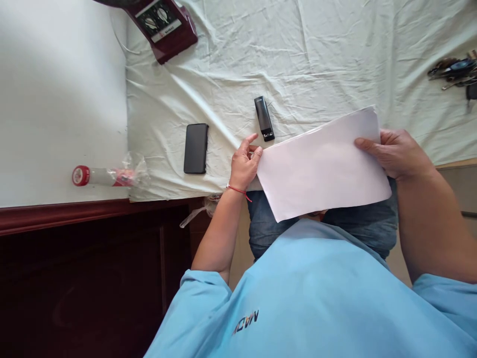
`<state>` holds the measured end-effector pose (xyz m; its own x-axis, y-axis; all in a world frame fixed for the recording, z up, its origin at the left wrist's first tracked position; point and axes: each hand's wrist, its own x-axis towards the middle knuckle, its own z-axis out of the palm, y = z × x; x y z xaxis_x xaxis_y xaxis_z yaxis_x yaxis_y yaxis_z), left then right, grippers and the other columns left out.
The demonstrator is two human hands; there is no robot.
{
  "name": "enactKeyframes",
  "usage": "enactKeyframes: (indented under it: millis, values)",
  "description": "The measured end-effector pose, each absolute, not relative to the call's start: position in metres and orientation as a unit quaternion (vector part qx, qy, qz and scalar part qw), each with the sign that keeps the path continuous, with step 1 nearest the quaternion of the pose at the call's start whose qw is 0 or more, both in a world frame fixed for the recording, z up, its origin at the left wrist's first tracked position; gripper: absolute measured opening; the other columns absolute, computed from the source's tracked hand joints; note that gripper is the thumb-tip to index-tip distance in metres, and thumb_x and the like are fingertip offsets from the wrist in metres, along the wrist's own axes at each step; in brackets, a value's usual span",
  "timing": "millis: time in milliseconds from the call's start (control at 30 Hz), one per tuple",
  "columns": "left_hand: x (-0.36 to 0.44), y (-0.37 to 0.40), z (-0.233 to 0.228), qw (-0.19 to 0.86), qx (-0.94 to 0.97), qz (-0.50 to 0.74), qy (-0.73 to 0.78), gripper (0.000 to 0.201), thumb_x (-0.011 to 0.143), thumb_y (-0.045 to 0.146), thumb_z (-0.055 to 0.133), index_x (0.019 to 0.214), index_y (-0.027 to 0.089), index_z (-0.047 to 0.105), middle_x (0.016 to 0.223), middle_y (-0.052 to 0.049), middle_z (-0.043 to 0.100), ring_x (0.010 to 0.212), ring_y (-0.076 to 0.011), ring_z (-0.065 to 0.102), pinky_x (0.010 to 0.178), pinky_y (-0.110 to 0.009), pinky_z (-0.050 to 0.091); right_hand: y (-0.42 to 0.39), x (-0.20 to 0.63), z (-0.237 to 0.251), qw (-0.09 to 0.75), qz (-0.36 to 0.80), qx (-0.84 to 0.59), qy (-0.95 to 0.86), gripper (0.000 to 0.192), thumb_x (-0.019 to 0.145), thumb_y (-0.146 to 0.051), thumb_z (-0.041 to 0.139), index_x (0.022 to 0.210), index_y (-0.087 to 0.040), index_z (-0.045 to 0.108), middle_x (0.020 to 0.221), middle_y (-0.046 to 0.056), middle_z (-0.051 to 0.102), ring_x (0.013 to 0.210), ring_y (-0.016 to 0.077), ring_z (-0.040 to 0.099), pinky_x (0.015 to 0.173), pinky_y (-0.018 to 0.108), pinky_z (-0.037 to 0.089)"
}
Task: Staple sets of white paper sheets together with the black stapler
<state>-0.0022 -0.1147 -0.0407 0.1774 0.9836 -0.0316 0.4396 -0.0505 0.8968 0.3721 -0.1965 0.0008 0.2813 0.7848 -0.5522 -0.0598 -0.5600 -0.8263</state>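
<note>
Both of my hands hold a thin stack of white paper [322,166] above my lap and the table's near edge. My left hand [245,163] pinches the stack's left corner between thumb and fingers, with the index finger sticking out. At the right edge, my right hand [400,153] grips the sheets, its thumb on top and its other fingers behind, partly hidden. A black stapler [264,118] lies on the cloth just beyond my left hand, apart from the paper.
A dark phone [196,148] lies left on the pale tablecloth [238,64]. Farther left is a red-capped container [100,176] with clear plastic around it. A maroon appliance with knobs [164,27] stands at the back left. A bunch of keys [456,69] lies far right.
</note>
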Motion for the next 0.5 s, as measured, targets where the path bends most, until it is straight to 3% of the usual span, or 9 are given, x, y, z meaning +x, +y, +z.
enactKeyframes:
  millis: [67,167,300,500]
  values:
    - [-0.001,-0.117,-0.036,0.38,0.689,0.295,0.543,0.023,0.103,0.034,0.067,0.115,0.02,0.08,0.096,-0.004,0.079,0.082,-0.0168,0.067,0.083,-0.031,0.053,-0.197,0.371,-0.001,0.412,0.528,-0.696,-0.258,0.041,0.067,-0.048,0.1,0.09,-0.019,0.082,0.085,0.008,0.081,0.062,0.0173,0.07,0.049,0.025,0.059]
    - [0.001,-0.121,-0.031,0.34,0.738,0.261,0.522,0.028,0.105,0.035,0.061,0.099,0.019,0.083,0.095,-0.006,0.08,0.091,-0.0207,0.071,0.09,-0.033,0.054,-0.196,0.369,-0.006,0.455,0.502,-0.684,-0.27,0.046,0.065,-0.052,0.101,0.092,-0.019,0.082,0.083,0.006,0.08,0.064,0.0149,0.068,0.052,0.024,0.058]
    - [0.001,-0.126,-0.031,0.309,0.774,0.227,0.504,0.036,0.107,0.042,0.057,0.104,0.02,0.085,0.091,-0.008,0.078,0.09,-0.0218,0.07,0.087,-0.034,0.053,-0.193,0.367,-0.012,0.489,0.467,-0.683,-0.275,0.053,0.059,-0.06,0.102,0.086,-0.02,0.08,0.079,0.003,0.077,0.06,0.0128,0.063,0.051,0.024,0.054]
    - [0.004,-0.132,-0.037,0.278,0.794,0.199,0.502,0.041,0.109,0.048,0.055,0.117,0.021,0.084,0.105,-0.011,0.083,0.095,-0.0246,0.072,0.086,-0.036,0.05,-0.193,0.367,-0.013,0.496,0.455,-0.683,-0.286,0.057,0.061,-0.067,0.1,0.082,-0.019,0.076,0.075,0.003,0.073,0.059,0.0119,0.059,0.049,0.024,0.05]
